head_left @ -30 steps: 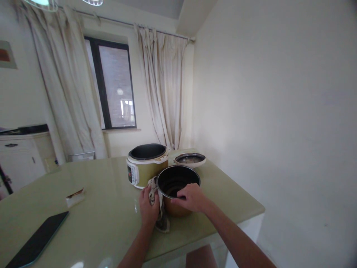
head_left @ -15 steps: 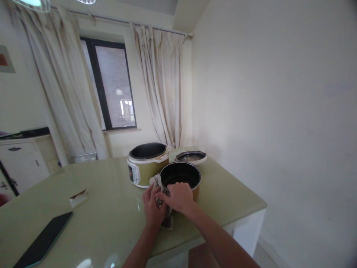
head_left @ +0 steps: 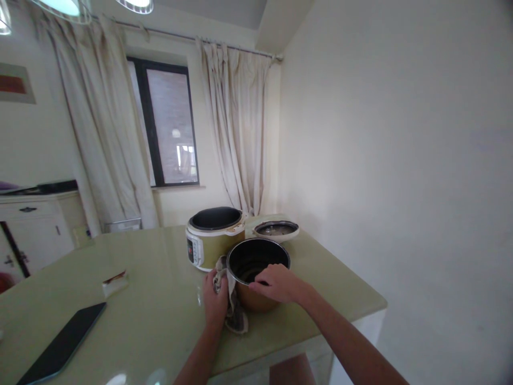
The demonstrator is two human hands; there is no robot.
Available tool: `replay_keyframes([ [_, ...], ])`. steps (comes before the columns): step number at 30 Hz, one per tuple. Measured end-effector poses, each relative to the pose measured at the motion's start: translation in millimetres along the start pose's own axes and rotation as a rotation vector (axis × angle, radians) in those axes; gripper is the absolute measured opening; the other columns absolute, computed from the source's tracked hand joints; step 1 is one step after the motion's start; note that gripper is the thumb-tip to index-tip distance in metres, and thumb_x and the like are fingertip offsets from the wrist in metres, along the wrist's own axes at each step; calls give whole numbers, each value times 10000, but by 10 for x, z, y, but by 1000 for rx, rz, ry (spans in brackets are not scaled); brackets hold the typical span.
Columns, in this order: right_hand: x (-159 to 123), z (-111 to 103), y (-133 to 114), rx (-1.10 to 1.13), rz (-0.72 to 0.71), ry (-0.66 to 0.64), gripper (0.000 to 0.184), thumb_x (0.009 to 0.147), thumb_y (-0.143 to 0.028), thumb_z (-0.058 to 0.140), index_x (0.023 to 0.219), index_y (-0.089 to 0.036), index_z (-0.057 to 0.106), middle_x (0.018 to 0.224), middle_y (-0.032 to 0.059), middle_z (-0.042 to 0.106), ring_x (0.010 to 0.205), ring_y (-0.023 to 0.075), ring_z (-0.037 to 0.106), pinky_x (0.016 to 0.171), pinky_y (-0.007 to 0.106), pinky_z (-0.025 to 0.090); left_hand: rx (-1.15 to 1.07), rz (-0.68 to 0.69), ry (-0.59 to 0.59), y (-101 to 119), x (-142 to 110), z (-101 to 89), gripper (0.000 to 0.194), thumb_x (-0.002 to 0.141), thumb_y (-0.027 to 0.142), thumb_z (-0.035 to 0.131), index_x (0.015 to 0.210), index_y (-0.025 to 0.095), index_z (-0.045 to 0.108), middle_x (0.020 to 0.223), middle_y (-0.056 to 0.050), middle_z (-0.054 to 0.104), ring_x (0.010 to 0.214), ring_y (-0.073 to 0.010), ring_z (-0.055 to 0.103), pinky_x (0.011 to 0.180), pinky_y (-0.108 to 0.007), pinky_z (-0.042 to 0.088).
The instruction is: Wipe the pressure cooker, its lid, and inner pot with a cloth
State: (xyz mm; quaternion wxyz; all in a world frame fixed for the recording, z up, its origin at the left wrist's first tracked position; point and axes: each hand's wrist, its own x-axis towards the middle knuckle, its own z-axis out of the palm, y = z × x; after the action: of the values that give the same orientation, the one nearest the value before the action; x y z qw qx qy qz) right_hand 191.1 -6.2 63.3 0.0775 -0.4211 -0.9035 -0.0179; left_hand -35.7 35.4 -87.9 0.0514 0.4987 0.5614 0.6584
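An inner pot (head_left: 258,299), dark inside and brown-orange outside, stands on the table in front of the cooker body. My right hand (head_left: 279,283) is closed over its near rim, with the thumb outside and the fingers reaching inside, partly hidden. At the pot's left side, my left hand (head_left: 214,300) grips a patterned cloth (head_left: 236,320) that is pressed against the wall and hangs down to the tabletop. Close behind sits the green and white electric cooker (head_left: 218,248), uncovered, its control panel facing left. Its round lid (head_left: 276,231) lies upside down to the right.
The glossy green table (head_left: 160,289) has its right edge beside the white wall. A dark tablet-like slab (head_left: 64,342) lies at the front left, and a small white item with a brown strip (head_left: 115,283) rests beyond it. A brown seat (head_left: 292,370) shows below the table edge.
My right hand has shifted right along the pot's rim, away from my left hand. The left hand stays at the cloth, slightly lower. The camera view has shifted a little.
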Motion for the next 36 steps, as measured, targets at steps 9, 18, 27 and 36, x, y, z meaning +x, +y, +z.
replay_keyframes([
  [9,521,296,-846,57,339,130,553,1059,-531,406,1088,-111,765,1012,218,789,944,341,777,798,419,558,21,274,13,54,-98,-82,394,886,367,606,1244,212,655,1333,-154,623,1267,-317,591,1098,-518,485],
  [18,-66,123,21,-112,24,32,591,1068,-621,373,950,-232,802,889,102,815,861,248,765,757,307,461,39,107,-16,84,-49,-36,368,909,420,577,1191,205,677,1177,-112,663,1143,-293,646,1026,-484,530],
  [27,23,156,-178,-133,87,52,615,1076,-606,339,1011,-167,764,954,165,802,864,289,763,768,346,497,54,182,-56,125,-70,-16,366,926,411,588,1219,215,685,1245,-120,655,1208,-297,633,1077,-488,516],
  [36,234,325,-675,-54,230,174,454,1055,-474,417,1013,-155,737,910,167,800,810,292,771,749,359,509,83,247,-21,110,-86,-77,399,928,375,560,1272,197,660,1277,-135,638,1221,-305,615,1078,-493,505],
])
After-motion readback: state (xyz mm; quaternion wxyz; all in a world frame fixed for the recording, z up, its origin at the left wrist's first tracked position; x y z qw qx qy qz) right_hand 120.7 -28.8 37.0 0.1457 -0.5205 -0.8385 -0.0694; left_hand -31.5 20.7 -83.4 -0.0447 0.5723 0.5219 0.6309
